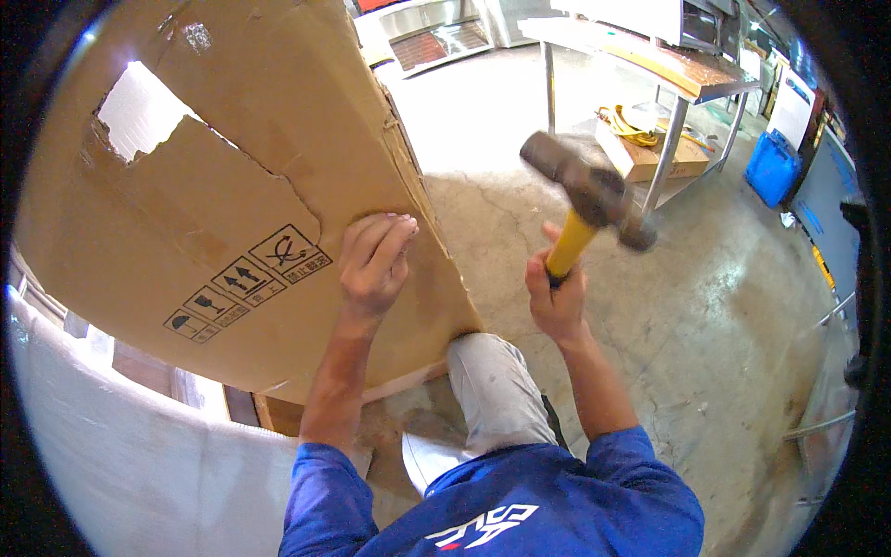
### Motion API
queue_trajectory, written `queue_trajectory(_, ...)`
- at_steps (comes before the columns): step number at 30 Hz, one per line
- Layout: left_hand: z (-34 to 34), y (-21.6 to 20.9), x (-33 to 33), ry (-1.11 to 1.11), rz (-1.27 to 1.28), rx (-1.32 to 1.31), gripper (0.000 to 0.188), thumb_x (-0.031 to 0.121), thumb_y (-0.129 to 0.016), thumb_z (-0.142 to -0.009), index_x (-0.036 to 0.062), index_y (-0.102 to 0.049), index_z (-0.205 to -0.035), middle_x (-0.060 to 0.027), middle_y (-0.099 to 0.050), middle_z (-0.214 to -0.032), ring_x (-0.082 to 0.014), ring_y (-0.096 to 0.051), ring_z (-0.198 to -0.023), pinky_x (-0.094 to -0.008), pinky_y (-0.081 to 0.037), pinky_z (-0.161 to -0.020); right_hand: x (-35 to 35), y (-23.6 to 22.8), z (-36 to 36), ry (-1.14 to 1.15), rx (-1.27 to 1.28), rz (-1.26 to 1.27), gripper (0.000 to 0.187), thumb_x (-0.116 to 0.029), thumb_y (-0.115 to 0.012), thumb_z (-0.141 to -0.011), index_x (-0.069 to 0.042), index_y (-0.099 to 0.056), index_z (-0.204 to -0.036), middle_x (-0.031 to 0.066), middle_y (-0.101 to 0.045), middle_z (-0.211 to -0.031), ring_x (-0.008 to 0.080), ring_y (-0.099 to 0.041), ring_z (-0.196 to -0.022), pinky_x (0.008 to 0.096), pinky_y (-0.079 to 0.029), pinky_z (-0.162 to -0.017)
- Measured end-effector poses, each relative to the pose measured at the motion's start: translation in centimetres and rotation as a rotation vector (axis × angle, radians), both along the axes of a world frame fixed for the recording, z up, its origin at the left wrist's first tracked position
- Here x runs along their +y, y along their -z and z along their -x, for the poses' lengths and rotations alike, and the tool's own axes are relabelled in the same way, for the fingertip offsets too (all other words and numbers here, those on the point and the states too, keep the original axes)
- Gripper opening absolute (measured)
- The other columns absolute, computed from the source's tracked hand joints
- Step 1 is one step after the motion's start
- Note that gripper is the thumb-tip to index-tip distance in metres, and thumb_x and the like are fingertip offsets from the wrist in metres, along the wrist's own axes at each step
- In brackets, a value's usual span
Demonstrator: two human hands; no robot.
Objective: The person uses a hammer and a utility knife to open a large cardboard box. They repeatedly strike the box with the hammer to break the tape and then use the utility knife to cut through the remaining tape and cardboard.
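Note:
In my right hand (560, 302) is a hammer (591, 193), gripped by its yellow handle and raised beside the box, its dark metal head slightly blurred. A large cardboard box (316, 186) stands on my left, with printed handling symbols on its face and a ragged torn opening. My left hand (376, 265) rests against that face near the box's worn right edge, fingers curled together. Whether anything small is pinched in them is hidden. The hammer head is apart from the box and from my left hand.
My knee (497, 371) is against the box's lower corner. Wrapped sheeting (139, 446) covers something at lower left. A metal-legged table (631, 51) stands far right, with an open carton (664, 165) beneath it. A blue container (773, 169) sits on the concrete floor (705, 306).

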State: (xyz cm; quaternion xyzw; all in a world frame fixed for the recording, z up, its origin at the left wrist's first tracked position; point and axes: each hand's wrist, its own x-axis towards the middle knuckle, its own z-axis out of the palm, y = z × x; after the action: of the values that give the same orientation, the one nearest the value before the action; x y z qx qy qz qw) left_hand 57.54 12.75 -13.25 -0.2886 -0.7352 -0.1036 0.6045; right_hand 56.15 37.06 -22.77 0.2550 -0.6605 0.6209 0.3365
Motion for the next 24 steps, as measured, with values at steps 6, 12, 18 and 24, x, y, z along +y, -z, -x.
queue_trajectory(6,0.4,0.2,0.3,-0.029,0.017,0.033,0.027,-0.006,-0.078,-0.071,0.0058,-0.075,-0.096,-0.0051,-0.071,-0.094,-0.0240,-0.067,-0.088,-0.0342,-0.056,-0.077,-0.2,6.5,-3.4,0.040,0.008,-0.192,0.025,-0.013,-0.062,-0.095,-0.001,-0.057,-0.117,0.0059,-0.060,-0.080,0.0143,-0.057,-0.070,0.0290,-0.047,-0.063)
queue_trajectory(12,0.3,-0.2,0.4,-0.041,0.097,0.070,0.028,-0.006,-0.077,-0.071,0.0036,-0.076,-0.097,-0.0050,-0.071,-0.095,-0.0224,-0.066,-0.089,-0.0332,-0.056,-0.077,-2.0,6.1,-5.1,-0.059,0.192,-0.059,0.021,-0.007,-0.068,-0.085,0.002,-0.061,-0.103,0.0105,-0.060,-0.069,0.0236,-0.058,-0.054,0.0354,-0.045,-0.048)
queue_trajectory(18,0.3,0.3,0.3,-0.086,0.101,0.044,0.021,-0.001,-0.080,-0.075,0.0044,-0.076,-0.095,-0.0060,-0.071,-0.098,-0.0251,-0.065,-0.093,-0.0344,-0.056,-0.080,-2.8,6.0,-4.8,-0.090,0.253,-0.126,0.020,-0.007,-0.067,-0.086,0.001,-0.061,-0.103,0.0084,-0.053,-0.063,0.0232,-0.054,-0.050,0.0354,-0.042,-0.045)
queue_trajectory(24,0.0,0.6,0.5,-0.096,0.082,0.045,0.030,-0.003,-0.080,-0.071,0.0062,-0.076,-0.100,-0.0039,-0.065,-0.097,-0.0234,-0.062,-0.090,-0.0339,-0.054,-0.077,-3.2,6.2,-5.1,-0.086,0.187,-0.120,0.022,-0.006,-0.068,-0.084,-0.001,-0.062,-0.104,0.0101,-0.058,-0.066,0.0249,-0.059,-0.054,0.0362,-0.047,-0.049)
